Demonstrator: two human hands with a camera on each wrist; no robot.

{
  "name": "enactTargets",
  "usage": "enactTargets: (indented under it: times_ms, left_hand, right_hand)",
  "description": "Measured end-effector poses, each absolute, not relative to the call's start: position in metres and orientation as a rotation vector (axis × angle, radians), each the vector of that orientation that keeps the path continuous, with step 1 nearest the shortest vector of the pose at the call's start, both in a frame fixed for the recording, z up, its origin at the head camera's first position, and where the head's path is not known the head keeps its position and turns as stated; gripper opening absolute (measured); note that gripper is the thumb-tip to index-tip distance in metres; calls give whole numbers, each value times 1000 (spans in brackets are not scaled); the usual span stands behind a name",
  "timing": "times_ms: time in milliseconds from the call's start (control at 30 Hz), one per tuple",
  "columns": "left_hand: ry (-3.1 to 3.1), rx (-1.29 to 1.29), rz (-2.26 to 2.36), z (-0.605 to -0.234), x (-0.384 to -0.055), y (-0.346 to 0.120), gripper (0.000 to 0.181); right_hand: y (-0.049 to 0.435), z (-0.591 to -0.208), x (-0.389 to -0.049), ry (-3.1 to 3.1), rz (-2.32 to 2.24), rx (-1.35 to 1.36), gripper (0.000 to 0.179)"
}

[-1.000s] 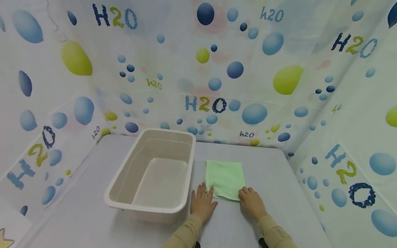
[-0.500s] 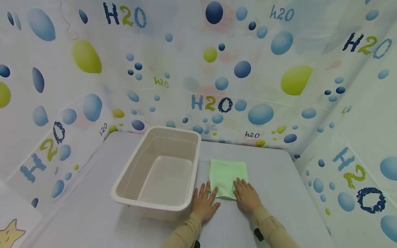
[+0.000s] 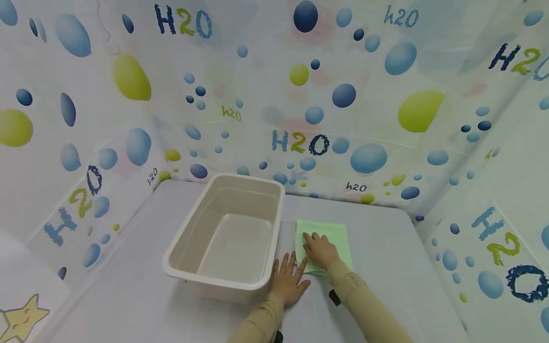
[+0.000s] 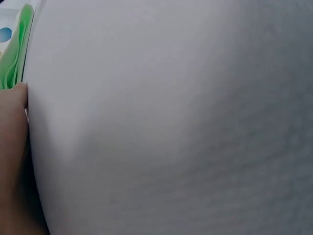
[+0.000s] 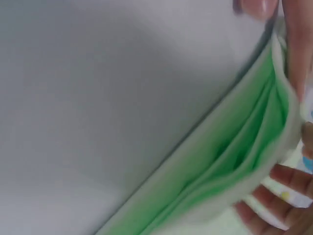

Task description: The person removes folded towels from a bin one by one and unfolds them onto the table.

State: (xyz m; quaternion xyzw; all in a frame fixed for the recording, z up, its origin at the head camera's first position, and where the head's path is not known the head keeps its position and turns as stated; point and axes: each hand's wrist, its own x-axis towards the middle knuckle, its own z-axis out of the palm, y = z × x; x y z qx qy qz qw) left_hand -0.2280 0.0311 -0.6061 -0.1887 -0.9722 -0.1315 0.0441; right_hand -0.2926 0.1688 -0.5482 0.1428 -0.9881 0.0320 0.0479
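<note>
Head view: left hand [image 3: 287, 283] spread, right hand [image 3: 321, 251] spread on the green cloth [image 3: 336, 234] — smoothing, apparently. Next likely needs even pressure.

left hand [image 3: 286, 287] splayed palm-down, right hand [image 3: 321, 251] farther forward, angled leftward

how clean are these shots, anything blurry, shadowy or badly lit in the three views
Head view: fairly crisp and evenly lit, with a soft shadow on the tabletop below the basin; left wrist view: most of the frame is soft and nearly featureless, darkening to the right, with the green cloth at the left edge; right wrist view: dim, with the cloth's near fold blurred.
</note>
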Motion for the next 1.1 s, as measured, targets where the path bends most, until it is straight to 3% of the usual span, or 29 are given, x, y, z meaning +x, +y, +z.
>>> enactTargets:
  times_ms: [200,400,600,833,1100]
  left_hand:
    - [-2980,-508,-327,-613,-221,36,78]
    - [-2942,-449,-338,-613,-220,37,82]
    - [-2937,-420,-304,-614,-223,37,81]
    - [-2928,-435,-288,-609,-228,36,76]
    - [-2968,-446,-330,-606,-226,33,67]
  right_hand:
    - [153,-545,-298,-3108,88,481,42]
    - [150,-538,-309,-3212,204,400,39]
    - [146,-547,-315,-3191,142,431,56]
    - [142,-547,-320,-3129,58,447,55]
    - [142,-544,-317,-3041,-93,640,47]
